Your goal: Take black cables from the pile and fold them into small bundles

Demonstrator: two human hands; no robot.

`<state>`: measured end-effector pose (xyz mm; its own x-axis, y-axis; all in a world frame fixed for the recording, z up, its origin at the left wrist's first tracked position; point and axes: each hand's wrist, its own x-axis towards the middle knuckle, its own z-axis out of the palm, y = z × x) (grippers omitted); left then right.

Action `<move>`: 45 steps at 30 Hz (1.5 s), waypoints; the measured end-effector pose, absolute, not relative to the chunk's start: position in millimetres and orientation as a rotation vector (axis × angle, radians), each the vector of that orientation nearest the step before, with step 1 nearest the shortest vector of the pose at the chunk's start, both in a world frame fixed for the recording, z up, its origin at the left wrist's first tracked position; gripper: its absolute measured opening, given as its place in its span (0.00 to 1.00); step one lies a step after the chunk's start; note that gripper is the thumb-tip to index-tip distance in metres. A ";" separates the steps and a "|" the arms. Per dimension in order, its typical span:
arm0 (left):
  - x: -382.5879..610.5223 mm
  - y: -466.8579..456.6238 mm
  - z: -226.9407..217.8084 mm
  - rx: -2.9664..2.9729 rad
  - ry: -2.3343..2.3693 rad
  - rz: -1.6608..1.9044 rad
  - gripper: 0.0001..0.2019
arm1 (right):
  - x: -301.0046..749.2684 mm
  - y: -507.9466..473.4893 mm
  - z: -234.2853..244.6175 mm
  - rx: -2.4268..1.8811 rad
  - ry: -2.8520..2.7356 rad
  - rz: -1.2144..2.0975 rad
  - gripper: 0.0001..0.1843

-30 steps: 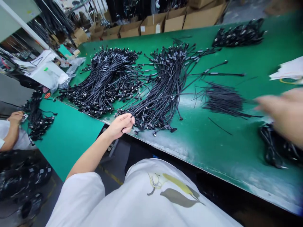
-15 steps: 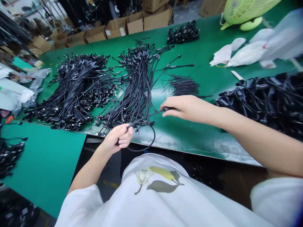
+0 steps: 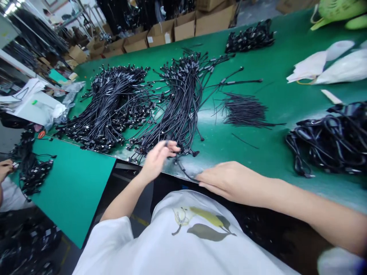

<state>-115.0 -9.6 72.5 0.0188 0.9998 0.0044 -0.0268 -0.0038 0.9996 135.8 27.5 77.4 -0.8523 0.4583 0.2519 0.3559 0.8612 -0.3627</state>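
My left hand (image 3: 159,157) is over the near end of the middle cable bundle (image 3: 183,95), fingers stretched and partly apart, somewhat blurred; I make out no firm hold there. From beside its fingertips a short black cable (image 3: 183,170) runs along the table edge to my right hand (image 3: 226,179). The right fingers are pressed together on that cable's end, which they hide. Small black connectors lie around the left fingertips. Beyond my right hand lies a pile of thin black strips (image 3: 245,109), with one loose strip (image 3: 245,141) nearer.
A larger cable bundle (image 3: 106,103) lies left, coiled black cables (image 3: 329,141) right, another heap (image 3: 249,36) at the back. White bags (image 3: 341,68) and a green fan (image 3: 338,11) stand far right. A co-worker's hand (image 3: 5,168) shows at the left edge. Cardboard boxes (image 3: 160,34) line the back.
My right hand has come down toward me to the table's front edge. The left hand has moved up to the bundle, its fingers loosened, and the cable's loop is gone. The view has shifted left.
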 end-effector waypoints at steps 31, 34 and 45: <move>-78.3 -23.7 47.1 1.606 1.159 0.456 0.15 | 52.2 9.9 47.1 -0.753 -1.004 1.744 0.21; -80.0 -21.7 40.9 1.553 1.076 0.453 0.19 | 49.9 15.6 42.4 -0.708 -0.845 1.862 0.22; -49.5 -32.5 48.5 0.364 0.645 0.686 0.21 | 62.3 39.1 55.0 -0.571 -0.879 1.842 0.24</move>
<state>-49.5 -32.5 48.5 0.5929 0.6834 -0.4259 -0.4678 0.7228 0.5085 62.3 39.1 55.0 -0.4114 0.9115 -0.0027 -0.5712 -0.2601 -0.7785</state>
